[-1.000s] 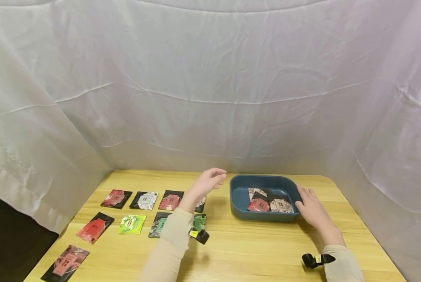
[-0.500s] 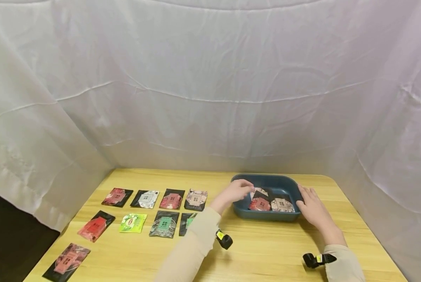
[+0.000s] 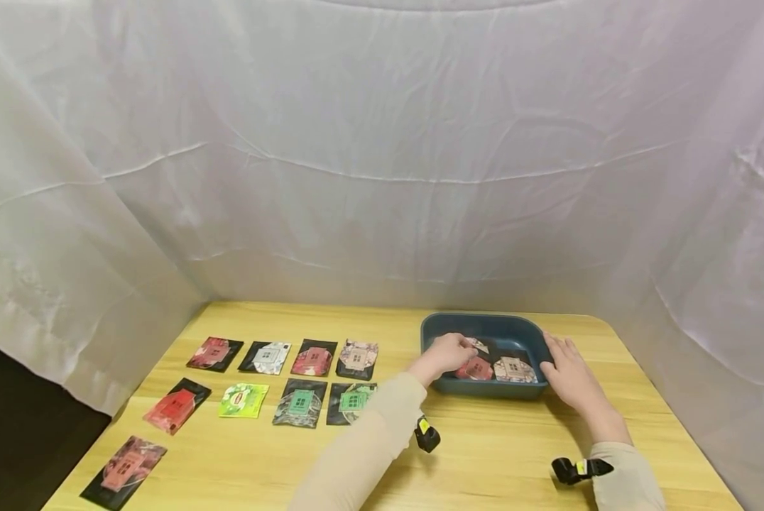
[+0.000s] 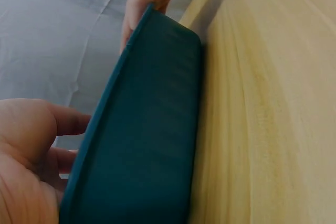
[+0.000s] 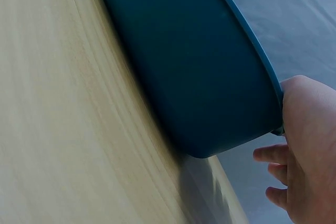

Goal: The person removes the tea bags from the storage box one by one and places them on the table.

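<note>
A blue plastic basin (image 3: pixel 489 389) stands at the back right of the table with several tea sachets inside. My left hand (image 3: pixel 447 355) reaches over its left side, bent fingers down at a red-and-black sachet (image 3: pixel 474 368). In the left wrist view that hand (image 4: pixel 26 150) bends over the rim, its fingertips hidden behind the wall; I cannot tell whether it grips a sachet. A pink floral sachet (image 3: pixel 513 369) lies in the basin's right half. My right hand (image 3: pixel 574 376) rests against the basin's right end, thumb at the rim and fingers extended along the outside.
Left of the basin, several sachets lie apart on the wooden table (image 3: pixel 484 454), among them a yellow-green one (image 3: pixel 243 400), a green-and-black one (image 3: pixel 300 403) and a pink floral one (image 3: pixel 357 358). A pale curtain (image 3: pixel 382 213) encloses the table's back and sides.
My left hand has moved right, from above the sachets on the table into the basin, uncovering sachets behind it. The right hand has stayed at the basin's end.
</note>
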`<state>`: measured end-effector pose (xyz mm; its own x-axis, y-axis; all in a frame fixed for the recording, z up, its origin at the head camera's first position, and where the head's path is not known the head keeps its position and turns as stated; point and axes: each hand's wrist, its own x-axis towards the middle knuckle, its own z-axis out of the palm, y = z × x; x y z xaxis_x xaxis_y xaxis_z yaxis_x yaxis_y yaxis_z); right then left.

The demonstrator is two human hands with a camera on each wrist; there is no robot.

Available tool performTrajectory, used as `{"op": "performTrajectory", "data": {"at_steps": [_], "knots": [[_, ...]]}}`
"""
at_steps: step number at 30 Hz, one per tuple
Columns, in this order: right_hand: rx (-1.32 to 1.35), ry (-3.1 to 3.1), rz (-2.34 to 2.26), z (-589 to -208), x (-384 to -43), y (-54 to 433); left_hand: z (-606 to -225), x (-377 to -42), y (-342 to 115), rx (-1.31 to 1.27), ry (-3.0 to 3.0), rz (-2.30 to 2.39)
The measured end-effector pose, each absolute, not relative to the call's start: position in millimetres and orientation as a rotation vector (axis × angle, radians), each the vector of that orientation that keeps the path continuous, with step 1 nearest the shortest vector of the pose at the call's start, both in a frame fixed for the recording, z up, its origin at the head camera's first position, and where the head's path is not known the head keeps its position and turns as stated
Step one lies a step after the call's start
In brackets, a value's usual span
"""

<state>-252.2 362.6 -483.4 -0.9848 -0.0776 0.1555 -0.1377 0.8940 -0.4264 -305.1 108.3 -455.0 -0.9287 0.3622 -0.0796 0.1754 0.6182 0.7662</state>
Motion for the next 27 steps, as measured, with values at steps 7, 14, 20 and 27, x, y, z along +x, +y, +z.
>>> {"op": "performTrajectory", "data": {"at_steps": [7,14,20,27], "knots": [[0.165,-2.920,0.662,-485,-252,363,-460,-307,114,0.415,2.619,1.184],[0.160,-2.916,0.661,-486,-254,363,-462,-307,116,0.433,2.656,1.181],[0.162,-2.917,0.655,-485,-254,362,-461,-305,116,0.513,2.794,0.906],[0.163,-2.914,0.679,-486,-254,363,-462,-302,127,0.337,2.841,0.719]]}}
